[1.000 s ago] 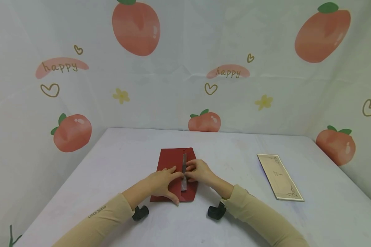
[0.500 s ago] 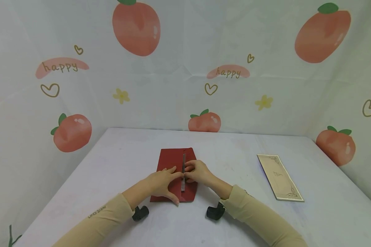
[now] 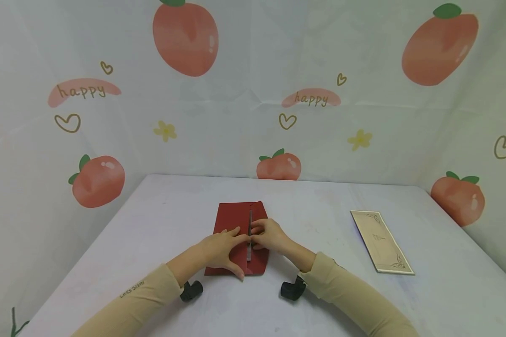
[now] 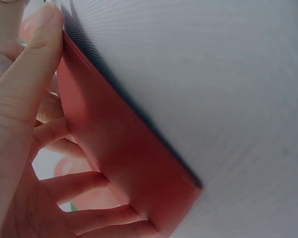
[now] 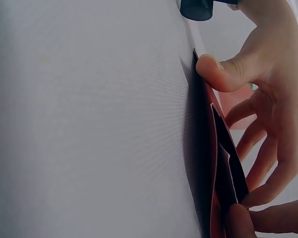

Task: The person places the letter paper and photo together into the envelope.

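A red paper envelope [image 3: 232, 215] lies flat on the white table, its mouth facing right and a flap spread beyond it. A narrow grey strip of a card [image 3: 249, 252] shows along the mouth; the rest is hidden inside. My left hand [image 3: 217, 248] rests on the envelope with fingers spread, its thumb at the near edge and its index fingertip at the mouth. My right hand [image 3: 271, 235] pinches the card's outer edge over the flap. In the right wrist view, the mouth gapes around the card's pale edge [image 5: 228, 161], beside a right fingertip [image 5: 241, 220].
A beige card with ornate corners [image 3: 381, 242] lies at the right of the table [image 3: 320, 206]. Black wrist cameras [image 3: 191, 290] hang under both wrists. A white curtain printed with peaches [image 3: 236, 117] stands behind the table.
The visible grey strip of the card has become narrower as the right hand shifted slightly left, moving the card into the envelope. The left hand has stayed in place.
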`<action>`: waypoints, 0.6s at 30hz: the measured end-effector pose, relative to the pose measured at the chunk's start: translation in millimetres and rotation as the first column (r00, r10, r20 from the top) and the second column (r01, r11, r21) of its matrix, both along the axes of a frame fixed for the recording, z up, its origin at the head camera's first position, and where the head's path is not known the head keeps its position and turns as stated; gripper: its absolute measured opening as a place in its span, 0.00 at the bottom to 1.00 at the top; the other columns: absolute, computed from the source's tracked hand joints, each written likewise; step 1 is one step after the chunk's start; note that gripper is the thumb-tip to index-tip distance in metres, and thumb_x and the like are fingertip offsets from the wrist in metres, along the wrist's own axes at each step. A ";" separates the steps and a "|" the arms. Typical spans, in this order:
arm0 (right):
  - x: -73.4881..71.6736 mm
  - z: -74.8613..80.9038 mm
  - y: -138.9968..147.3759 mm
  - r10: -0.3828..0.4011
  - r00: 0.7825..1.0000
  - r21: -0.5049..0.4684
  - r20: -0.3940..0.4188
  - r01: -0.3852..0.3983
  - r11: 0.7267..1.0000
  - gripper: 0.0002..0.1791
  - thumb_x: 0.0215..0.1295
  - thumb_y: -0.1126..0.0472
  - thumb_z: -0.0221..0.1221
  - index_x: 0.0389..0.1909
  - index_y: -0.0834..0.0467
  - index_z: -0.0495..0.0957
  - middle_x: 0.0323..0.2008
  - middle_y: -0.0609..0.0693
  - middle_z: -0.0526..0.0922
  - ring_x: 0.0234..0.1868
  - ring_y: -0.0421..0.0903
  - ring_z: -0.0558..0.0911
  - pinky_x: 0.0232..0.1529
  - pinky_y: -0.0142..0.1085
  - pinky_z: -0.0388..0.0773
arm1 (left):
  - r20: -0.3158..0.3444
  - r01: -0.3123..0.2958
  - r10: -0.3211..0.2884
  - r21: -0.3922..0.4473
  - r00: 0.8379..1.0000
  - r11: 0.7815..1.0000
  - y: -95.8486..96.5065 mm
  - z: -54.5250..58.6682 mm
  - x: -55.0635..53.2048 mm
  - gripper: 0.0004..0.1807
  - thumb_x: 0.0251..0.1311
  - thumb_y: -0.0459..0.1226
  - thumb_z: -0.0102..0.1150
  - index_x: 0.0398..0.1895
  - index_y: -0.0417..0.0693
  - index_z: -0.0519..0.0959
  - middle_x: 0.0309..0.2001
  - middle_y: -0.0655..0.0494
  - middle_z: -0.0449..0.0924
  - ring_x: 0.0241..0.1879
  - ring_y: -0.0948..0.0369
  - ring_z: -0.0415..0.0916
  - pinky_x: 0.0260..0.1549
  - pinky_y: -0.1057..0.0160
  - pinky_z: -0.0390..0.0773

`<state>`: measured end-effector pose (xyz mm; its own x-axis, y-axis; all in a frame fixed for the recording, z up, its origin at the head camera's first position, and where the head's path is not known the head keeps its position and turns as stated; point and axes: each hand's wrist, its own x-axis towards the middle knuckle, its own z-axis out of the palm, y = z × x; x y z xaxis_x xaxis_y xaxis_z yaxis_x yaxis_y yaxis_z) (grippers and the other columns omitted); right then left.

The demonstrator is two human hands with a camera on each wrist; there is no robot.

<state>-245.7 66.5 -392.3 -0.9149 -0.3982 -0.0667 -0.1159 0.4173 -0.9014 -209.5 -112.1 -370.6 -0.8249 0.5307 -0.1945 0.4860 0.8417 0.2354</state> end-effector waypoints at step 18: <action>-1.0 9.8 22.5 0.043 0.999 -0.002 -0.018 -0.043 0.999 0.20 0.63 0.67 0.54 0.54 0.72 0.71 0.42 0.65 0.81 0.37 0.50 0.85 0.37 0.38 0.84 | 0.002 -0.002 0.002 0.011 1.000 1.000 -0.6 0.6 1.0 0.47 0.36 0.63 0.69 0.63 0.61 0.65 0.69 0.41 0.59 0.62 0.31 0.61 0.53 0.38 0.71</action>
<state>-246.8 89.0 -382.5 -0.8978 -0.4376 -0.0489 -0.1503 0.4090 -0.9001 -208.6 -112.7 -369.9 -0.8256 0.5311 -0.1906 0.4837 0.8400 0.2457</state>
